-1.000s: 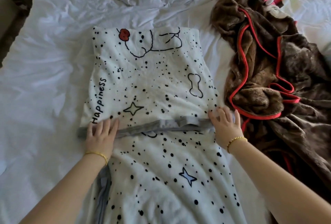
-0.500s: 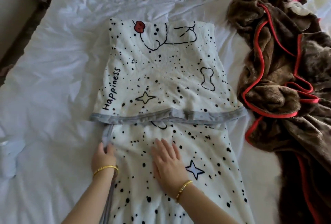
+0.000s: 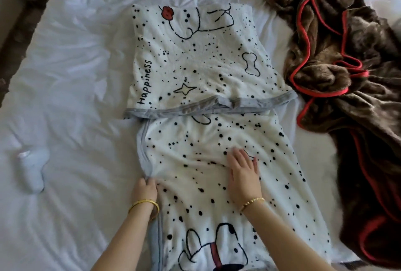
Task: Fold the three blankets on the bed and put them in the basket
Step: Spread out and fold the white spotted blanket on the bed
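Two hands on spotted blanket [image 3: 201,71] | left hand [image 3: 144,190] fingers pinch its grey edge | right hand [image 3: 244,175] fingers flat

A small pale sock [image 3: 32,168] lies on the white sheet [image 3: 71,75] at lower left (crumpled, toe downward).

Your spotted blanket [image 3: 201,71] is white with scattered black dots, black outline drawings of a star, a bone and a dog, the black word "Happiness", one red shape, and grey edging. To its right, your second blanket [image 3: 338,58] is brown with red piping. Beneath the spotted blanket, the bed sheet [image 3: 71,75] is plain white. Each wrist carries a gold bracelet [image 3: 144,204].
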The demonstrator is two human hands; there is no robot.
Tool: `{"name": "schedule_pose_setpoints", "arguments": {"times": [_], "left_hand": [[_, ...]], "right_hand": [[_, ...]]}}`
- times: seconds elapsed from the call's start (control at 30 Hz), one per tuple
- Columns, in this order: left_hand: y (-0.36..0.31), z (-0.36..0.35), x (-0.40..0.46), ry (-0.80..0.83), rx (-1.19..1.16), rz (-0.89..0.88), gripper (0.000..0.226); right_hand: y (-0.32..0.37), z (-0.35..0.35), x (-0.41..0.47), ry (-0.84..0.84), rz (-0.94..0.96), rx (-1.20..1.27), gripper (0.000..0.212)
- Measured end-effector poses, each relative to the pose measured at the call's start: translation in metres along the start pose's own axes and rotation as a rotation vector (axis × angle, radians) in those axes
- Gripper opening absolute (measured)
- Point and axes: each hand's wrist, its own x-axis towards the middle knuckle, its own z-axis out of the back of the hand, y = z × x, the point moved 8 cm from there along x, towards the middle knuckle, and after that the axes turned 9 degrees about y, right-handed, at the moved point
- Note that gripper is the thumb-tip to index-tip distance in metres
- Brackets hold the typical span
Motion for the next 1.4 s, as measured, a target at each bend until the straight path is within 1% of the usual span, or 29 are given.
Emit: {"name": "schedule_pose_setpoints", "arguments": {"times": [0.07,0.1,0.13,0.17,0.23,0.27,0.33,0.37,0.4,0.47,0.53,0.6,0.63,0.67,0.73,0.8,0.87,0.9,0.97,1.0,1.07,1.13,1.2,1.4], "left_hand": [[0.012,0.029,-0.004,-0.179,0.007,-0.005,0.028],[0.018,0.038,-0.005,-0.222,-0.007,0.010,0.028],[0.022,0.041,-0.006,-0.228,-0.019,0.031,0.029],[0.025,0.040,-0.008,-0.213,-0.027,0.040,0.030],[0.024,0.024,-0.021,-0.130,-0.030,-0.005,0.037],[0.025,0.013,-0.030,-0.070,-0.021,-0.041,0.043],[0.033,-0.006,-0.050,0.005,0.011,-0.089,0.050],[0.042,-0.012,-0.058,0.014,0.023,-0.086,0.050],[0.053,-0.016,-0.063,0.011,0.027,-0.070,0.048],[0.072,-0.021,-0.074,-0.015,0.043,-0.048,0.036],[0.087,-0.019,-0.085,-0.100,0.031,-0.040,0.024],[0.097,-0.005,-0.094,-0.240,-0.015,-0.016,0.023],[0.101,0.001,-0.096,-0.283,-0.039,-0.012,0.024],[0.104,0.003,-0.098,-0.290,-0.068,-0.017,0.024],[0.113,-0.005,-0.102,-0.202,-0.131,-0.011,0.029],[0.127,-0.029,-0.116,-0.036,-0.093,-0.007,0.034],[0.154,-0.053,-0.132,0.105,-0.009,0.030,0.026],[0.170,-0.059,-0.139,0.130,0.005,0.076,0.027],[0.199,-0.056,-0.151,0.125,-0.023,0.165,0.041],[0.208,-0.054,-0.156,0.129,-0.045,0.187,0.043],[0.221,-0.060,-0.165,0.176,-0.058,0.197,0.036],[0.232,-0.072,-0.176,0.201,-0.020,0.204,0.029],[0.238,-0.083,-0.186,0.185,-0.008,0.189,0.023],[0.250,-0.076,-0.209,0.058,-0.041,0.104,0.017]], "right_hand": [[-0.062,0.002,-0.025,0.060,-0.292,-0.026,0.047],[-0.086,0.001,-0.039,0.093,-0.389,-0.047,0.050],[-0.102,0.001,-0.051,0.108,-0.433,-0.068,0.051],[-0.112,0.001,-0.061,0.097,-0.439,-0.079,0.052],[-0.124,0.005,-0.078,-0.001,-0.446,-0.063,0.053],[-0.132,0.008,-0.088,-0.060,-0.494,-0.024,0.054],[-0.153,0.008,-0.112,-0.133,-0.683,0.169,0.061],[-0.164,0.005,-0.123,-0.149,-0.756,0.258,0.064],[-0.171,0.002,-0.132,-0.162,-0.787,0.292,0.064],[-0.182,-0.006,-0.143,-0.174,-0.768,0.357,0.056],[-0.185,-0.017,-0.157,-0.177,-0.731,0.550,0.040],[-0.192,-0.026,-0.170,-0.164,-0.712,0.647,0.031],[-0.197,-0.027,-0.176,-0.173,-0.705,0.686,0.029],[-0.201,-0.026,-0.180,-0.175,-0.691,0.732,0.027],[-0.205,-0.028,-0.188,-0.103,-0.660,0.825,0.027],[-0.207,-0.042,-0.202,0.090,-0.639,0.851,0.031],[-0.207,-0.062,-0.225,0.293,-0.622,0.817,0.032],[-0.208,-0.071,-0.236,0.349,-0.611,0.823,0.030],[-0.213,-0.084,-0.253,0.414,-0.584,0.877,0.027],[-0.214,-0.088,-0.260,0.444,-0.565,0.899,0.027],[-0.213,-0.099,-0.273,0.502,-0.532,0.927,0.028],[-0.210,-0.111,-0.290,0.547,-0.556,0.958,0.028],[-0.209,-0.122,-0.304,0.531,-0.601,1.006,0.031],[-0.208,-0.123,-0.339,0.277,-0.614,1.136,0.020]]}}
